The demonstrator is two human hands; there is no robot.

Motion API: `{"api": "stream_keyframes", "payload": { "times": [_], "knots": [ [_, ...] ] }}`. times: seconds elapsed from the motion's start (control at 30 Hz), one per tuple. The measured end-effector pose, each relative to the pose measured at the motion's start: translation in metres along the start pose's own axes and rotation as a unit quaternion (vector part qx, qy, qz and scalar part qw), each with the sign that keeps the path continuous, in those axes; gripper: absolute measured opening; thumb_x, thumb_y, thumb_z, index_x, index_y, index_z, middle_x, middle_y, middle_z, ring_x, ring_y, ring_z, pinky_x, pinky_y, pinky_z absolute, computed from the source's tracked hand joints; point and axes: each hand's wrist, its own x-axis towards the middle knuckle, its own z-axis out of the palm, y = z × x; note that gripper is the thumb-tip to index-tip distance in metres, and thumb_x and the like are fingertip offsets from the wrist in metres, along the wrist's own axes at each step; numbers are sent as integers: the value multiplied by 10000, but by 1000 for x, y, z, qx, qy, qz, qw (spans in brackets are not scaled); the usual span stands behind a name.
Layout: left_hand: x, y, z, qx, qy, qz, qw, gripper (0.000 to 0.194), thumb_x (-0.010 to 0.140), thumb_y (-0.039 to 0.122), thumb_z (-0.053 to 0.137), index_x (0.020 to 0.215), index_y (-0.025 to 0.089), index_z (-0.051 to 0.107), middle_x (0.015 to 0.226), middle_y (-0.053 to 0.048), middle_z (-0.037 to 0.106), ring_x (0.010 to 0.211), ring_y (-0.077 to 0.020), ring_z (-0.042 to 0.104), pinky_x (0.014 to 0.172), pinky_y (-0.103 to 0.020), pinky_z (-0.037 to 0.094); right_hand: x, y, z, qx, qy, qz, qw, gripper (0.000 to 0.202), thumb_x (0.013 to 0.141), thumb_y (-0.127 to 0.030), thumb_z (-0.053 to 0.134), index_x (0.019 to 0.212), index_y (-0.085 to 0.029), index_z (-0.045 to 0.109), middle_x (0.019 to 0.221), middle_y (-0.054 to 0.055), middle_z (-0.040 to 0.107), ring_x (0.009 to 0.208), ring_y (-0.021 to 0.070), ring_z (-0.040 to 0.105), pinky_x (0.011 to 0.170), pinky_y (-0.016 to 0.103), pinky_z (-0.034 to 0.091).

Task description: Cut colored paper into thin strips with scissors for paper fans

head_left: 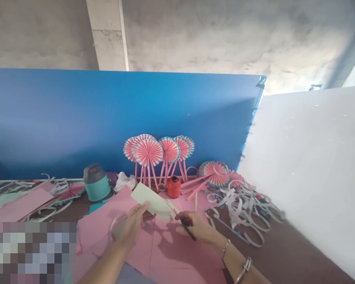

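A pale green sheet of paper (150,200) is pinched at its lower left edge between the thumb and fingers of my left hand (133,223). My right hand (193,225) is closed around a pair of dark-handled scissors (188,229). The scissor blades point up and left and lie at the right end of the green sheet; whether they are cutting at this instant I cannot tell. Beneath both hands, large pink paper sheets (168,256) cover the table. A strip of pale paper curls beside my left wrist.
Several pink pleated paper fans (148,152) lean against a blue partition (77,110). In front stands a red thread spool (174,187). A teal container with a grey lid (97,183) is to the left. Curled white paper strips (236,205) heap on the right, by a white panel (313,165).
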Motion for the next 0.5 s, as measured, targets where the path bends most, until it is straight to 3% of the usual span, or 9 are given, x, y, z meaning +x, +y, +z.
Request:
{"api": "stream_keyframes", "payload": {
  "times": [0.17, 0.5],
  "knots": [
    [0, -2, -1, 7, -19, 2, 1000, 304, 693, 460, 677, 631, 167, 625, 879, -116, 743, 860, -281, 680, 775, -360, 524, 2, 8, -1, -32, 3, -2, 999, 343, 644, -375, 686, 918, -170, 683, 598, -21, 533, 542, 116, 433, 486, 213, 306],
    [-2, 0, 1, 16, -13, -3, 1000, 266, 713, 440, 660, 722, 176, 693, 827, -77, 749, 839, -276, 682, 775, -372, 517, 3, 16, 0, -46, 5, 7, 999, 342, 636, -386, 713, 915, -189, 705, 687, 11, 658, 629, 159, 565, 543, 220, 407]
  ]
}}
